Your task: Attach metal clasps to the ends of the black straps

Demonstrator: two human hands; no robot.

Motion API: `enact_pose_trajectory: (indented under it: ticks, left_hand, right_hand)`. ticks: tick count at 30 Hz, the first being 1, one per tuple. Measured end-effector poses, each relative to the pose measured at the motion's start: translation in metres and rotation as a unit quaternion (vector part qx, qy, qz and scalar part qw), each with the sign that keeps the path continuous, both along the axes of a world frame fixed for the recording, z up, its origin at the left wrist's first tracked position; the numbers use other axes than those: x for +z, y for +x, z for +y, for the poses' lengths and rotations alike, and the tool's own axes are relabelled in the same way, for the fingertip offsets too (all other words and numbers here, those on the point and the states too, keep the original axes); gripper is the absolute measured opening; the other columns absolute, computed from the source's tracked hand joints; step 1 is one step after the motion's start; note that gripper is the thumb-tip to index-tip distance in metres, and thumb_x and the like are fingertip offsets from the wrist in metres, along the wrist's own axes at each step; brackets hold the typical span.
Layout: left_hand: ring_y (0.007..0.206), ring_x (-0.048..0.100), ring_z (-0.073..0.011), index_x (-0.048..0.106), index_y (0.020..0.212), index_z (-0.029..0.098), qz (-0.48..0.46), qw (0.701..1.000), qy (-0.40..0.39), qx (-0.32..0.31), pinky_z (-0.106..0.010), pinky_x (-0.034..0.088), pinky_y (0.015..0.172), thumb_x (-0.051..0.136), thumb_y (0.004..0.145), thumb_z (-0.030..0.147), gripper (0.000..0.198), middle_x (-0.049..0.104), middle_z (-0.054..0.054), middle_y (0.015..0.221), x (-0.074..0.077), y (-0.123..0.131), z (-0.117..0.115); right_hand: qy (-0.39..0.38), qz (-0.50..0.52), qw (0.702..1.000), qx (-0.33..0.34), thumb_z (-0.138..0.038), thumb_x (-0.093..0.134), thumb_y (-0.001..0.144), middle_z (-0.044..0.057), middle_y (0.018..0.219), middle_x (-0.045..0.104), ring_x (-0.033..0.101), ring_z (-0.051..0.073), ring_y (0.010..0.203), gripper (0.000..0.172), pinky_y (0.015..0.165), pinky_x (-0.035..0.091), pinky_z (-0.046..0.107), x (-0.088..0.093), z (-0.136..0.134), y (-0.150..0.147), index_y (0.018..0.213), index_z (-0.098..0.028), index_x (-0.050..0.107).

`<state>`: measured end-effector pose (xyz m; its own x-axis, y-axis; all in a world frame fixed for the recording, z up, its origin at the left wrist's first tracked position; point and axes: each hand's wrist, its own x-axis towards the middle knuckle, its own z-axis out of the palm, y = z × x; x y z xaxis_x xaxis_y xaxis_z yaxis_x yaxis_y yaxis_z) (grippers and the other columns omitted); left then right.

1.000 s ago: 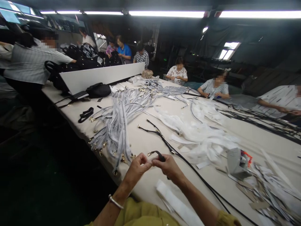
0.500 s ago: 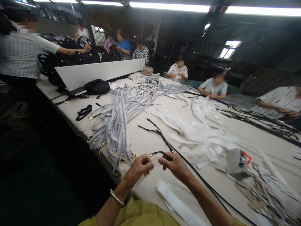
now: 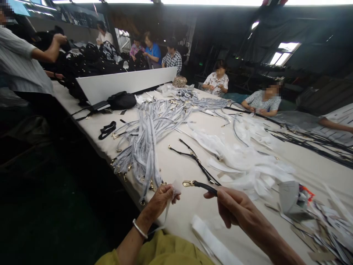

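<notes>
My right hand [image 3: 234, 206] pinches a black strap [image 3: 205, 187] a little way below its end. A gold snap hook [image 3: 188, 183] sticks out from that strap toward my left hand. Between the thumb and fingers of my left hand [image 3: 162, 200] is a thin white wrapping strip [image 3: 172, 191], whose tail hangs down toward my lap. The two hands are apart, above the near edge of the table. Just beyond them lie more black straps [image 3: 193, 156] with gold fittings. To the left, a bundle of grey-white wrapped straps [image 3: 146, 143] spreads over the table, gold hooks at its near ends.
Crumpled white wrapping [image 3: 248, 165] covers the table's right middle. A white box [image 3: 289, 197] stands beside paper scraps [image 3: 325, 228] at the right. A white board [image 3: 127, 84] stands before black bags at the back left. Several people work around the table.
My right hand has moved right and nearer with the black strap, away from my left hand. The view has shifted left. At the far left, a person's arm has drawn back from the bags.
</notes>
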<state>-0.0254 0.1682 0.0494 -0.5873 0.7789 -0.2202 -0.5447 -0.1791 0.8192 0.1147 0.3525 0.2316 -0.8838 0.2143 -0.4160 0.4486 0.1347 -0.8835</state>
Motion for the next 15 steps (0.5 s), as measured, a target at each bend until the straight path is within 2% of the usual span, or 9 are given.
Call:
enact_pose_trajectory:
  ticks: [8, 15]
  left_hand:
    - [0.067, 0.055, -0.0160, 0.074, 0.075, 0.011, 0.008, 0.997, 0.041, -0.069, -0.031, 0.042, 0.073, 0.074, 0.071, 0.060, 0.049, 0.066, -0.008, 0.069, 0.001, -0.001, -0.004]
    - [0.082, 0.056, -0.0201, 0.074, 0.070, 0.013, 0.042, 0.995, 0.040, -0.077, -0.033, 0.041, 0.085, 0.072, 0.075, 0.056, 0.044, 0.068, -0.009, 0.078, 0.009, -0.005, -0.007]
  right_hand:
    - [-0.016, 0.001, 0.999, 0.030, -0.065, 0.046, 0.090, -0.004, 0.047, 0.049, 0.035, 0.009, 0.043, 0.059, 0.048, 0.025, 0.025, -0.003, -0.011, -0.004, 0.103, -0.012, 0.067]
    - [-0.006, -0.008, 0.999, 0.050, -0.065, 0.045, 0.089, -0.004, 0.047, 0.048, 0.037, 0.008, 0.044, 0.059, 0.049, 0.027, 0.024, -0.005, -0.018, -0.010, 0.100, -0.012, 0.069]
